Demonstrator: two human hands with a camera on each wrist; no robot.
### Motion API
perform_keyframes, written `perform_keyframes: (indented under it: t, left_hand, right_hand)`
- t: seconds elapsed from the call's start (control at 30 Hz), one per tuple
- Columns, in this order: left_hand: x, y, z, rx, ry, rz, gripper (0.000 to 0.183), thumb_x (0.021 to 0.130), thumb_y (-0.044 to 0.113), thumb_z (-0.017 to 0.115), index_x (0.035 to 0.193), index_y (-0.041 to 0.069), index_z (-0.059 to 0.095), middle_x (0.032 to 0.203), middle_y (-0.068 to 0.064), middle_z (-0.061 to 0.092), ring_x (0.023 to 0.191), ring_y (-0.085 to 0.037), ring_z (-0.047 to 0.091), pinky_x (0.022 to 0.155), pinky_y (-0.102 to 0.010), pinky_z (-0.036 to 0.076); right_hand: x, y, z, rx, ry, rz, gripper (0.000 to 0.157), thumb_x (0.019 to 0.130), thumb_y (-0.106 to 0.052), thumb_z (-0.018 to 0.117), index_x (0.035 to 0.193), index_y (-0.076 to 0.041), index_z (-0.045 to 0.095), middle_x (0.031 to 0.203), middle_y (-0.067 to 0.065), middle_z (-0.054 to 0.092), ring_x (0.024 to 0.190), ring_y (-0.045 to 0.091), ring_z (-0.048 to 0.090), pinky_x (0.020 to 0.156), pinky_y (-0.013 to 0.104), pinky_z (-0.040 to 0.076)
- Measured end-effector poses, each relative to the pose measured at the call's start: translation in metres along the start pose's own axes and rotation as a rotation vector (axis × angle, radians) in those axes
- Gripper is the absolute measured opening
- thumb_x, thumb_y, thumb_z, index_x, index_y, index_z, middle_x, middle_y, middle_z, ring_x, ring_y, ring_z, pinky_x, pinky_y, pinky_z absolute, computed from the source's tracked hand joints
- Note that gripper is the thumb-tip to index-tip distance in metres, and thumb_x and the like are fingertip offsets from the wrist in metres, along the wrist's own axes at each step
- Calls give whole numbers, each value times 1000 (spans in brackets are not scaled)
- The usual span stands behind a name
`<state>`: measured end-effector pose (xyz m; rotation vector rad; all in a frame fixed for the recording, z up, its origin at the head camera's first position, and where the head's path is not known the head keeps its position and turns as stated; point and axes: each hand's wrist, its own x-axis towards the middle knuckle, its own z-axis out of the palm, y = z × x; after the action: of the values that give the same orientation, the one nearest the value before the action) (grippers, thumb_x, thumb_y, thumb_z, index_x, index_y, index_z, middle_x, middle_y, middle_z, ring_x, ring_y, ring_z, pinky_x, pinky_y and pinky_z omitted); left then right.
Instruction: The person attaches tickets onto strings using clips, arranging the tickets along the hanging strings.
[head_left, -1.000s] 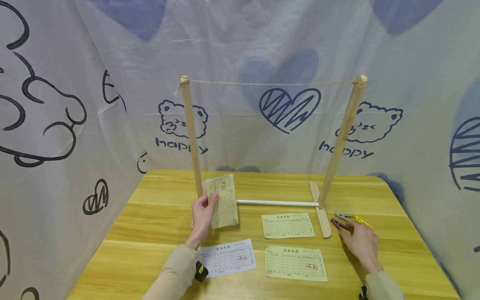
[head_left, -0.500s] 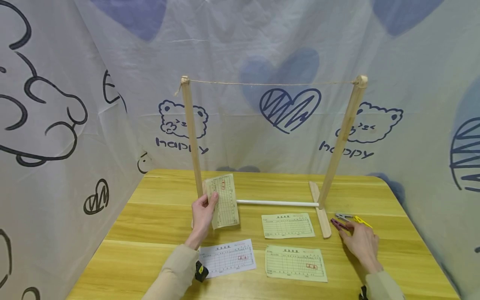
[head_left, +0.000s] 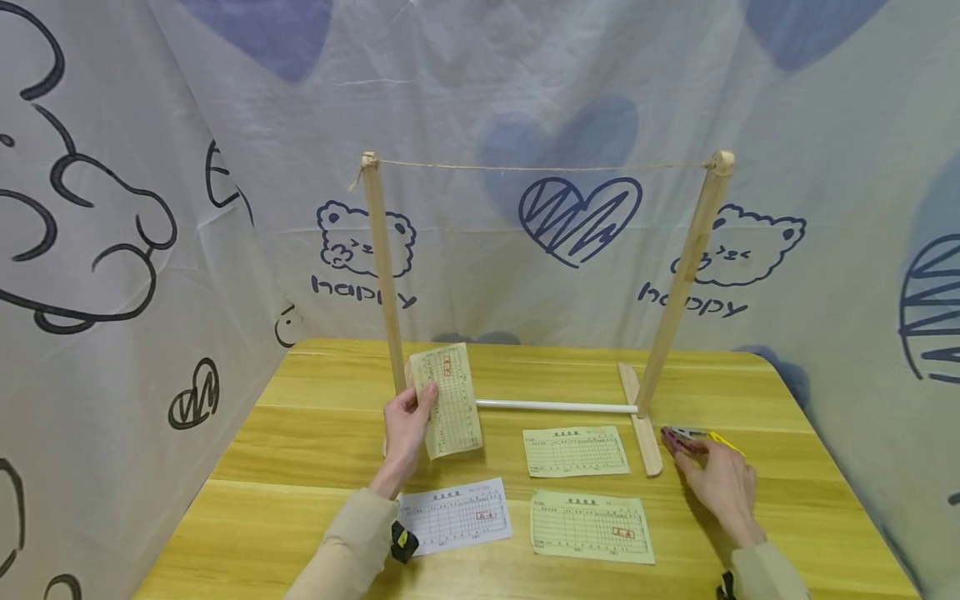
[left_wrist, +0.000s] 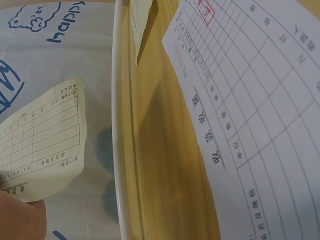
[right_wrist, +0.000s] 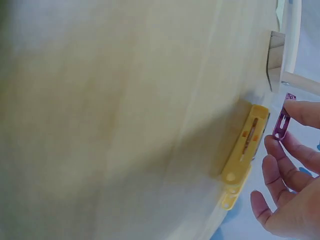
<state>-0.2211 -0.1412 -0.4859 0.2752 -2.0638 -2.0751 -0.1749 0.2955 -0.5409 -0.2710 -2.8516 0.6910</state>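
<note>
My left hand (head_left: 405,433) pinches a yellow receipt slip (head_left: 452,417), held upright with a red stamp near its top, beside the left post of a wooden frame. In the left wrist view the slip (left_wrist: 50,142) shows its printed grid above my thumb. On the right, my right hand (head_left: 720,487) holds a purple clothespin (right_wrist: 283,120) between thumb and fingers, just off the table. A yellow clothespin (right_wrist: 245,147) lies close by, with a grey clothespin (head_left: 687,432) next to it, partly hidden in the right wrist view.
A string (head_left: 540,168) spans the tops of two wooden posts (head_left: 682,283), with a white rod (head_left: 555,406) joining them low down. Two more yellow slips (head_left: 576,452) and a white slip (head_left: 457,517) lie flat on the wooden table (head_left: 300,417). A printed curtain hangs behind.
The purple clothespin has risen and tilted in my right fingers, now overlapping the grey one. The slip in my left hand has turned slightly and shifted up a little.
</note>
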Motion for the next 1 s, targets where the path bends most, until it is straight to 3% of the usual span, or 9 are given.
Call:
perform_keyframes:
  t: [0.37, 0.57, 0.7, 0.9, 1.0]
  left_hand:
    - [-2, 9, 2, -28, -33, -11, 41, 101, 32, 62, 128, 2, 66, 117, -21, 72, 82, -5, 68, 69, -18, 58]
    - [-3, 15, 2, -35, -50, 0, 43, 102, 34, 60, 130, 2, 64, 119, -20, 71, 83, -6, 67, 70, -17, 57]
    - [-4, 20, 2, -57, -59, -1, 44, 102, 35, 59, 131, 2, 64, 119, -19, 71, 83, -5, 68, 70, -17, 57]
    - [-6, 27, 4, -90, -54, 2, 45, 103, 37, 58, 130, 2, 65, 116, -15, 73, 83, -5, 69, 69, -18, 58]
    - [-7, 31, 5, -125, -59, 2, 45, 102, 36, 59, 131, 2, 64, 117, -14, 73, 86, -5, 70, 72, -19, 59]
  right_hand:
    - [0, -13, -7, 108, 151, -96, 33, 93, -25, 70, 113, 1, 70, 99, 25, 74, 78, 37, 68, 61, 38, 42]
    - [2, -26, -11, 212, 240, -131, 28, 92, -17, 71, 111, 3, 70, 95, 23, 74, 78, 32, 64, 61, 26, 38]
    - [2, -35, -15, 294, 265, -102, 29, 94, -18, 69, 114, 2, 69, 102, 22, 73, 80, 29, 63, 61, 21, 38]
    - [2, -49, -24, 455, 294, -50, 29, 95, -15, 68, 118, 3, 68, 107, 20, 71, 77, -6, 53, 56, 9, 41]
    - [3, -56, -28, 542, 331, -55, 28, 94, -11, 69, 118, 5, 69, 102, 15, 70, 74, -16, 49, 53, 6, 43]
